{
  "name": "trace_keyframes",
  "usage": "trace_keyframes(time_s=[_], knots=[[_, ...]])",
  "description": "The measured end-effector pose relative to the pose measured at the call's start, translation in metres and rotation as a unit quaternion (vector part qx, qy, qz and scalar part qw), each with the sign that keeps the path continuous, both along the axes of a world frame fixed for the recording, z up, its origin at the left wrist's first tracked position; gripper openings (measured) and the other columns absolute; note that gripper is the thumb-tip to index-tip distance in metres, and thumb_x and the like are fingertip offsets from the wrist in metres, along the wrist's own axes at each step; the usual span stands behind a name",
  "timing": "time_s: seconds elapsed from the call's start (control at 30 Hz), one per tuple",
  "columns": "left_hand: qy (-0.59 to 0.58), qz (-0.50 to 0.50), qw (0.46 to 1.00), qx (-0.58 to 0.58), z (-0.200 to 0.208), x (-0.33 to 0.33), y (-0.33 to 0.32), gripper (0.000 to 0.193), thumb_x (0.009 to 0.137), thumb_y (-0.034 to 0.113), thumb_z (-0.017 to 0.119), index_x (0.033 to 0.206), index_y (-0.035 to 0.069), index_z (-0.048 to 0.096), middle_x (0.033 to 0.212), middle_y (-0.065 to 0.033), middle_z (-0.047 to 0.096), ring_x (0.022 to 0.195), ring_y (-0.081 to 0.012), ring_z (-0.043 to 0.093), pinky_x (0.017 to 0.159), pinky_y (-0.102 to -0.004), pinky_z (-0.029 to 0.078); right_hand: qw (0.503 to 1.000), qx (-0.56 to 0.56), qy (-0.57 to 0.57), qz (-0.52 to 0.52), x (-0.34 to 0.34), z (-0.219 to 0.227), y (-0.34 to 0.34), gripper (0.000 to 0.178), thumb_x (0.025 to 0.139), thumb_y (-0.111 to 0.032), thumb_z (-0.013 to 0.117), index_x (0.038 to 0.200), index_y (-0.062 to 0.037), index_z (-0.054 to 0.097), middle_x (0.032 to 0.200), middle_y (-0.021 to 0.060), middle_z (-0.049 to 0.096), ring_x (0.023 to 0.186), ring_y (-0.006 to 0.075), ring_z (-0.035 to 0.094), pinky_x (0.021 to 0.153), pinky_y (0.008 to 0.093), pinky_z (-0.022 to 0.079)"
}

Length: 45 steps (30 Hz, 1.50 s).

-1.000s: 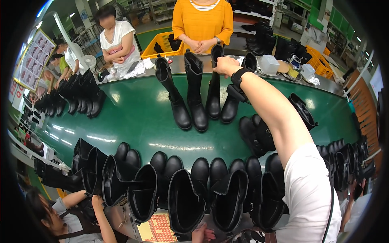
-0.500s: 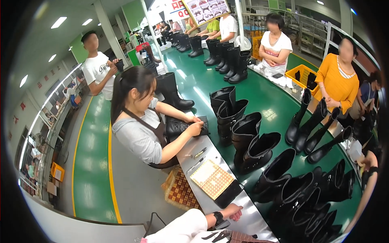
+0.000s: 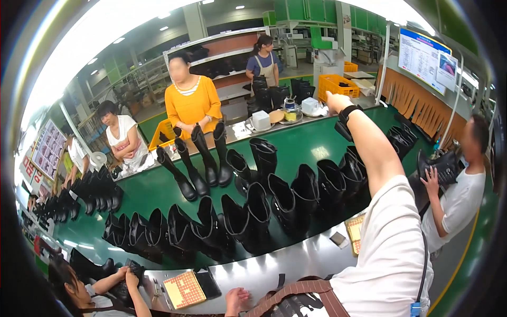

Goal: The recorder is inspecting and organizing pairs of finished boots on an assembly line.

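Note:
My right arm stretches far forward over the green conveyor table. My right hand (image 3: 340, 102) is raised near its far edge, one finger pointing out and nothing seen in it. My left hand (image 3: 237, 300) hangs at the metal near edge, fingers loosely apart and holding nothing. Between my hands stand rows of black boots (image 3: 245, 216), upright with open tops. Taller black boots (image 3: 203, 156) stand behind them. Left of my left hand lies a yellow patterned notebook (image 3: 184, 289) beside a black flat pad (image 3: 208, 284).
At lower left a co-worker's hands (image 3: 127, 274) work on a black boot. At right another person (image 3: 457, 195) holds a boot. Across the belt stand people, one in orange (image 3: 193, 100). A tray with a tin (image 3: 290, 115), white boxes and a yellow crate (image 3: 338, 84) sit beyond my right hand.
The view has swung to the right. My right arm, earlier at the right rim, now reaches up and forward across the belt. My left hand stays by the metal edge.

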State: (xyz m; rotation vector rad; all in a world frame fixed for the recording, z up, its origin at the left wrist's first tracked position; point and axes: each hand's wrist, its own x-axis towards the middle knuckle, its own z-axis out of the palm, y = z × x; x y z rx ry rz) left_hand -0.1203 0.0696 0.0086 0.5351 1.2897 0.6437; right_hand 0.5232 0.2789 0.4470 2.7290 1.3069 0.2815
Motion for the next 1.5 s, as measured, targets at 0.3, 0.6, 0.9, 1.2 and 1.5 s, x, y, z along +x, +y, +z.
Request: trace_keyframes(time_s=[0.3, 0.6, 0.9, 1.2, 1.5], knots=[[0.034, -0.066, 0.997, 0.004, 0.015, 0.020, -0.016, 0.023, 0.094, 0.021, 0.054, 0.097, 0.000, 0.063, 0.087, -0.0115, 0.069, 0.074, -0.0203, 0.068, 0.064, -0.0312, 0.054, 0.623, 0.314, 0.022, 0.716, -0.259, 0.072, -0.218, 0.011, 0.084, -0.026, 0.071, 0.091, -0.0169, 0.074, 0.078, -0.0022, 0.070, 0.058, 0.0136, 0.060, 0.065, 0.0302, 0.045], [0.005, -0.106, 0.994, -0.010, 0.014, 0.024, -0.014, 0.023, 0.096, 0.022, 0.054, 0.100, 0.001, 0.062, 0.088, -0.0111, 0.069, 0.074, -0.0188, 0.067, 0.067, -0.0294, 0.054, 0.471, 0.382, -0.048, 0.793, -0.324, 0.084, -0.273, 0.015, 0.086, -0.026, 0.069, 0.093, -0.0132, 0.072, 0.082, 0.0026, 0.070, 0.065, 0.0161, 0.062, 0.068, 0.0309, 0.047], [0.030, -0.130, 0.991, -0.019, 0.008, -0.006, 0.011, 0.022, 0.097, 0.019, 0.051, 0.100, 0.000, 0.062, 0.088, -0.0121, 0.069, 0.073, -0.0194, 0.067, 0.066, -0.0303, 0.055, 0.513, 0.367, -0.070, 0.773, -0.331, 0.081, -0.315, 0.019, 0.088, -0.026, 0.067, 0.096, -0.0095, 0.070, 0.085, 0.0073, 0.069, 0.072, 0.0185, 0.063, 0.071, 0.0315, 0.049], [0.012, -0.209, 0.978, -0.026, 0.001, 0.013, 0.028, 0.022, 0.095, 0.019, 0.054, 0.099, -0.001, 0.063, 0.087, -0.0137, 0.070, 0.073, -0.0209, 0.068, 0.066, -0.0308, 0.055, 0.561, 0.399, -0.090, 0.719, -0.310, 0.065, -0.350, 0.023, 0.090, -0.027, 0.065, 0.099, -0.0058, 0.069, 0.089, 0.0121, 0.069, 0.079, 0.0210, 0.065, 0.074, 0.0322, 0.050], [0.033, -0.139, 0.989, -0.033, -0.009, 0.049, 0.025, 0.026, 0.095, 0.015, 0.047, 0.108, -0.007, 0.055, 0.091, -0.0208, 0.067, 0.078, -0.0282, 0.068, 0.069, -0.0373, 0.057, 0.946, 0.254, -0.100, 0.175, -0.034, -0.011, -0.252, 0.047, 0.081, -0.033, 0.075, 0.119, -0.0086, 0.063, 0.106, 0.0177, 0.063, 0.097, 0.0311, 0.061, 0.086, 0.0435, 0.049]])
